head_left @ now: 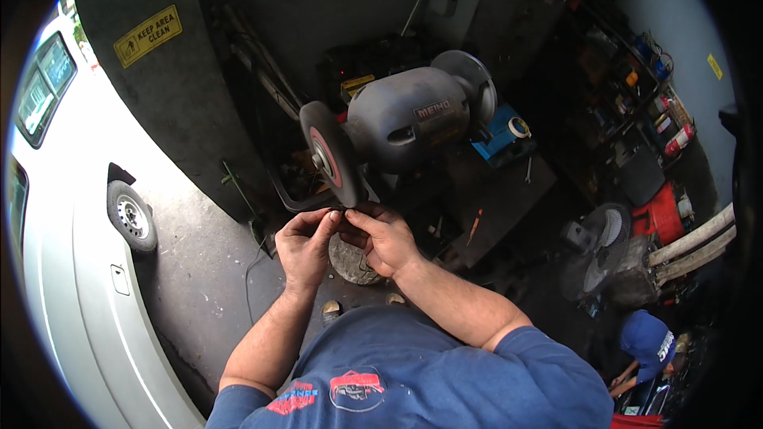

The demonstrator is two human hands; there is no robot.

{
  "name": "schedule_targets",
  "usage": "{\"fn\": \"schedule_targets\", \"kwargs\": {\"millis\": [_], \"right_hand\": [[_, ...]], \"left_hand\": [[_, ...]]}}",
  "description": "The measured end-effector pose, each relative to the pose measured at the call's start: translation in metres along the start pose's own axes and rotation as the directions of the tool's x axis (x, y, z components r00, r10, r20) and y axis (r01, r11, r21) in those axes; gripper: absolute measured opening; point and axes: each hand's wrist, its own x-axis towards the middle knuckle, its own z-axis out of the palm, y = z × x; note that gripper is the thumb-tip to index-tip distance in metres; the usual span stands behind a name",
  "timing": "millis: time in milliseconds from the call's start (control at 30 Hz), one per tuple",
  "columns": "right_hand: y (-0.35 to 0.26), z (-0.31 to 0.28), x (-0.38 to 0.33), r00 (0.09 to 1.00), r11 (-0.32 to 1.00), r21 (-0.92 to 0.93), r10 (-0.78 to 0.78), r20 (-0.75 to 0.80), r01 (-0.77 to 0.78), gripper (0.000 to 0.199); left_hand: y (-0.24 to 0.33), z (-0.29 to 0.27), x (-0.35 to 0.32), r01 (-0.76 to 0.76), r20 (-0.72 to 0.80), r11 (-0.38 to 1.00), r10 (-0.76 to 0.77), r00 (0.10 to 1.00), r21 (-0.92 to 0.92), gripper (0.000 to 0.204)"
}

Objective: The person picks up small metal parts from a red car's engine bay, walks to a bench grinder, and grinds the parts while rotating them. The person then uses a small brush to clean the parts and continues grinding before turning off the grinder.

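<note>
Just below the rim of a dark grinding wheel [330, 155] on a grey bench grinder [401, 135], my two hands meet fingertip to fingertip. My left hand [305, 250] is closed in a pinch, thumb against fingers. Beside it my right hand [383, 240] pinches at the same spot, its other fingers curled in. A small dark piece seems to sit between the fingertips, too small to name. Whether it touches the wheel I cannot tell. A second wheel [467, 79] is at the grinder's far right end.
Under my hands stands a round, stone-like block [350, 264]. A blue box [499, 139] and an orange tool [474, 226] lie right of the grinder. A fan [600, 246] stands further right, near a crouching person in a blue cap [648, 342]. A white van [71, 230] is at left.
</note>
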Motion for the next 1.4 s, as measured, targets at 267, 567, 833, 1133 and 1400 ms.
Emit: {"fn": "schedule_targets", "kwargs": {"millis": [267,567,833,1133,1400], "right_hand": [[-0.002,-0.007,0.0,0.996,0.996,-0.062,-0.071,-0.055,0.068,0.015],[0.004,-0.002,0.004,0.999,0.998,-0.064,-0.004,-0.048,0.001,0.012],[-0.004,-0.009,0.003,0.998,0.999,-0.032,-0.011,-0.061,0.009,0.012],[-0.005,-0.007,0.008,0.997,0.998,-0.036,0.04,-0.059,-0.043,0.011],[-0.009,-0.019,-0.011,0.961,0.947,-0.191,-0.272,-0.047,0.259,0.011]], "left_hand": [[-0.003,0.01,0.002,0.034,0.02,0.999,-0.033,0.999,-0.025,0.021],[-0.009,-0.004,-0.005,0.065,0.039,0.966,-0.057,0.998,-0.252,0.021],[-0.017,0.003,0.001,0.129,0.052,0.968,-0.121,0.991,-0.214,0.023],[-0.02,0.003,0.0,0.133,-0.004,0.948,-0.14,0.99,-0.289,0.024],[-0.016,0.02,-0.005,0.159,0.09,0.972,-0.145,0.985,-0.171,0.025]]}}
